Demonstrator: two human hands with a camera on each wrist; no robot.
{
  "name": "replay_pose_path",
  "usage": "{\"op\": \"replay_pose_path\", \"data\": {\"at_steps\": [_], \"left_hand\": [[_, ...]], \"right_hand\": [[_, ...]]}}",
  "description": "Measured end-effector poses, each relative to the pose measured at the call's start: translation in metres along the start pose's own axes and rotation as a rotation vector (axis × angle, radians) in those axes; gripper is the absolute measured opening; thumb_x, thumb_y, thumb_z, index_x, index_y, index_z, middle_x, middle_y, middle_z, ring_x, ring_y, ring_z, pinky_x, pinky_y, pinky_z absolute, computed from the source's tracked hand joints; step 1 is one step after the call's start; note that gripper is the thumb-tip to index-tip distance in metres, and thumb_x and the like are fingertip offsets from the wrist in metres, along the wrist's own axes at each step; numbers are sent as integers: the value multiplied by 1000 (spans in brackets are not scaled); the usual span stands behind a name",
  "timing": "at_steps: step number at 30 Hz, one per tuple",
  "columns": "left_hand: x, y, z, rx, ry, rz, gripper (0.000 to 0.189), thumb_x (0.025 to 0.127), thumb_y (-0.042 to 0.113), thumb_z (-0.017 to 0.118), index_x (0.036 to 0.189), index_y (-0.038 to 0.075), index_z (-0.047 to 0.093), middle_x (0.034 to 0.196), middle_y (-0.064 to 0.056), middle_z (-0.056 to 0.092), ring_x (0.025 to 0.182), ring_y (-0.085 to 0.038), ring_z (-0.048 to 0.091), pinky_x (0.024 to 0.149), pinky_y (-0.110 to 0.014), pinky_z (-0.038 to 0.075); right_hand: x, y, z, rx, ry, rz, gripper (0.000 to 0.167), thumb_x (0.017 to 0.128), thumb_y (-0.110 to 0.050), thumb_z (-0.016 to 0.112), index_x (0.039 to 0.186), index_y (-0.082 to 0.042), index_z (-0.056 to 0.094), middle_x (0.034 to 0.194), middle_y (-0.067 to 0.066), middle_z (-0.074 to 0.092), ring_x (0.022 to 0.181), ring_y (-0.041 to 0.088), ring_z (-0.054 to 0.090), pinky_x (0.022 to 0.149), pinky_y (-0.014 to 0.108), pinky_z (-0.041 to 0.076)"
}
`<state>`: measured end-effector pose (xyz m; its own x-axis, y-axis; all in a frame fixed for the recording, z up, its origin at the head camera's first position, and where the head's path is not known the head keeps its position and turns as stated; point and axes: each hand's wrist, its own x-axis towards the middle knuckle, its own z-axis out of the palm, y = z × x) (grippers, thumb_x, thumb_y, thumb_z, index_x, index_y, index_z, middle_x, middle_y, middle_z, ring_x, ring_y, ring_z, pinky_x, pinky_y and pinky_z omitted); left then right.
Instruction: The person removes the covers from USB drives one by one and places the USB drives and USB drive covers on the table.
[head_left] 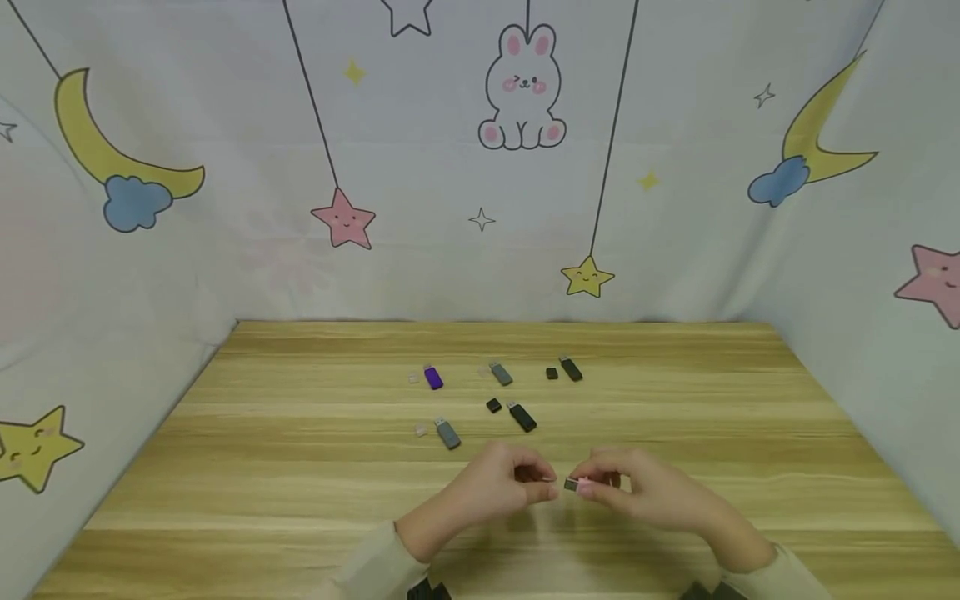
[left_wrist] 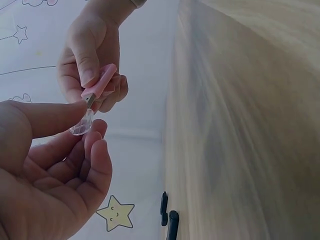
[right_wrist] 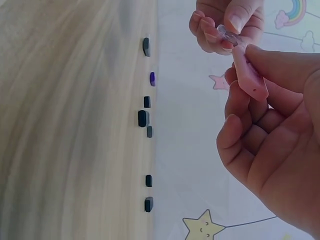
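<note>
Near the front of the wooden table, my two hands face each other just above it. Between thumb and fingers, my right hand (head_left: 645, 490) pinches a pink USB stick (right_wrist: 251, 80), its metal plug (head_left: 571, 484) pointing left. A small clear cap (left_wrist: 81, 125) is pinched in the fingertips of my left hand (head_left: 498, 485). In the left wrist view, the plug's tip is right at the cap's mouth, with bare metal showing between cap and pink body. The right wrist view also has the clear cap (right_wrist: 228, 34) close to the stick's end.
Farther back lie a purple USB stick (head_left: 433, 377), two grey ones (head_left: 447, 434) and two black ones (head_left: 522, 417), all uncapped. Beside them sit black caps (head_left: 493, 406) and clear caps (head_left: 421, 430). A patterned white cloth (head_left: 420, 275) encloses the table's back and sides.
</note>
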<state>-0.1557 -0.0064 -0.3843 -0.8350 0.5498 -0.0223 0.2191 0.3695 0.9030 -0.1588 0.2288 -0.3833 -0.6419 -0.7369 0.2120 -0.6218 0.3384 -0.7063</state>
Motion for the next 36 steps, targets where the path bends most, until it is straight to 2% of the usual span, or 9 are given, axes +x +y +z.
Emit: {"op": "replay_pose_path", "data": {"at_steps": [4,8,16,23,28,36], "left_hand": [[5,2,-5,38,4,46,14,88,11,69,94,-1,72,78,4,66,68,-4,57,62,-20,49],[12,6,-8,45,26,56,12,87,11,71,93,2,73,79,2,66,67,-5,56,60,-20,48],[27,17,-12,99,72,127,11,86,10,72,93,1,74,83,-2,66,69,-6,56,60,-20,48],[39,21,-13,114,74,82,11,88,12,71,94,4,74,81,1,67,69,-7,57,60,-20,48],[47,25,-15,112,86,73,13,88,10,70,97,1,73,81,-1,67,68,-8,57,60,-21,49],[56,29,-18,141,101,50,11,90,13,69,96,5,73,81,2,66,70,-9,58,61,-22,48]], "right_hand": [[3,2,-5,-18,27,7,12,96,-16,60,102,-11,70,80,-10,61,72,0,50,62,22,47],[5,6,-10,-25,57,25,11,95,-15,61,100,-11,70,80,-7,62,72,0,53,62,22,48],[13,12,-21,-15,97,119,13,95,-18,62,101,-9,69,88,-7,64,80,4,60,70,26,53],[17,15,-30,-20,134,190,15,94,-18,64,103,-7,70,90,-2,65,82,7,60,69,26,53],[18,17,-35,-31,161,228,16,93,-17,65,103,-6,70,90,0,65,81,8,60,68,26,54],[20,25,-43,-3,207,294,17,93,-14,64,104,-2,69,91,4,65,79,10,59,66,26,54]]}}
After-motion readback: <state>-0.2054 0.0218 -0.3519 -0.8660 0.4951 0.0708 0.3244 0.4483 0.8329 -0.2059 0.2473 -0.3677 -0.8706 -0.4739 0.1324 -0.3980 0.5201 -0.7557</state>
